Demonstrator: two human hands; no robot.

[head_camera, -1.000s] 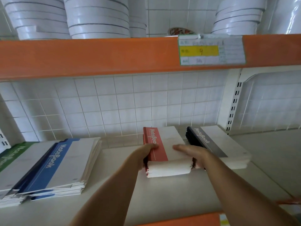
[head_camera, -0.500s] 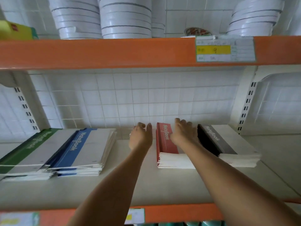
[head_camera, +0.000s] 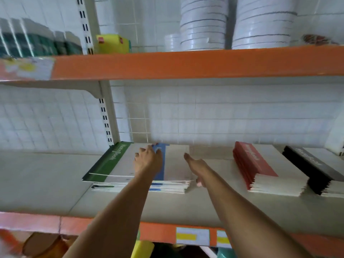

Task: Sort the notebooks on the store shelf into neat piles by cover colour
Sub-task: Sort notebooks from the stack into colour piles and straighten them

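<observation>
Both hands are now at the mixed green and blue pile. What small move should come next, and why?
Probably lift the blue notebooks off the green notebooks. The left hand lies on top of the blue cover, the right hand at the pile's right edge, and the two colours overlap in one untidy heap, while the red pile and black pile already stand apart.

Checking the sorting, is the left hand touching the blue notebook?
Touching. The head view shows the left hand resting flat on the blue notebook, fingers over its top edge.
</observation>
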